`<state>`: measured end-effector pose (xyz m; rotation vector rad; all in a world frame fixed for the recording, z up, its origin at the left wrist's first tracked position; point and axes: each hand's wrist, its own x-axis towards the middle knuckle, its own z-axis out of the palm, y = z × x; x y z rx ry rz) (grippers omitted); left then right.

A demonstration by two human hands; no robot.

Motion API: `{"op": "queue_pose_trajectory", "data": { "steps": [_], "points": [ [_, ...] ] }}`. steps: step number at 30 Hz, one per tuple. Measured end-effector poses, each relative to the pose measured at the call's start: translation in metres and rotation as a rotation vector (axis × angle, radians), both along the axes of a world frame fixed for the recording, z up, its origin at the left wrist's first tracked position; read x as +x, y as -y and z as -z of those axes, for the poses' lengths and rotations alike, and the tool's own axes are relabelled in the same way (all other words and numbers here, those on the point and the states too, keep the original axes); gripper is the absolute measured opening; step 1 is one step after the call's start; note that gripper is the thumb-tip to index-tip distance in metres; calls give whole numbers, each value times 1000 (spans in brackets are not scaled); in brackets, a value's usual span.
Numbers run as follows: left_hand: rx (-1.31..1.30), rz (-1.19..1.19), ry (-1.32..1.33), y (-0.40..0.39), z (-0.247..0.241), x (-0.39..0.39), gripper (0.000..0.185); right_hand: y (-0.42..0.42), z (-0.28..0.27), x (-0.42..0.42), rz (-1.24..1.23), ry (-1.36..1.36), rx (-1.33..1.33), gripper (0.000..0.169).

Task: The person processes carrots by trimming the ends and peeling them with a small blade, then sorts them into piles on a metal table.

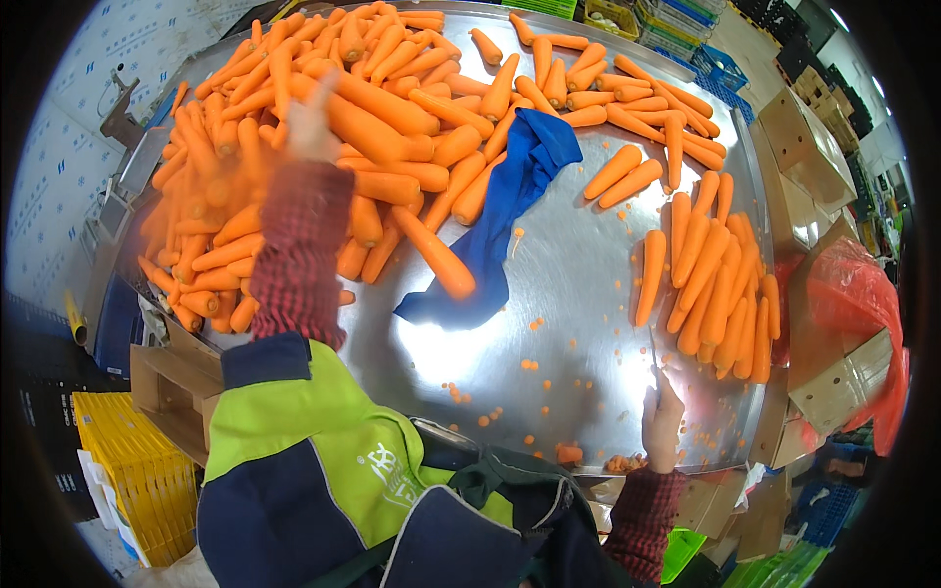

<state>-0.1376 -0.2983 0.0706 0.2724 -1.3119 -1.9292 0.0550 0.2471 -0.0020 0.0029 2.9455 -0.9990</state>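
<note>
My left hand (312,125), blurred by motion, reaches into the large heap of carrots (390,125) at the left and back of the metal table (581,264). Its fingers touch or hover over the carrots there; whether they hold one cannot be told. Near the table's front right, my right hand (664,426) grips a small knife (653,351), its thin blade pointing away from me. Just beyond the blade lies a row of carrots (717,294) along the right side. A blue cloth (514,191) lies crumpled in the middle, beside the heap.
Cut carrot ends (529,364) are scattered over the steel, with shavings (625,463) at the front edge. More carrots (647,110) lie at the back right. Cardboard boxes (805,147) and a red plastic bag (856,294) stand against the right side. Yellow crates (136,470) are at lower left.
</note>
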Motion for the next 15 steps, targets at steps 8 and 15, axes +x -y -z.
{"op": "queue_pose_trajectory", "data": {
  "steps": [8, 15],
  "points": [
    [-637, 84, 162, -12, 44, 74, 32, 10, 15, 5, 0, -12, -9, 35],
    [-1136, 244, 691, -181, 171, 181, 26, 23, 19, 11, 33, 76, -65, 34]
  ]
}}
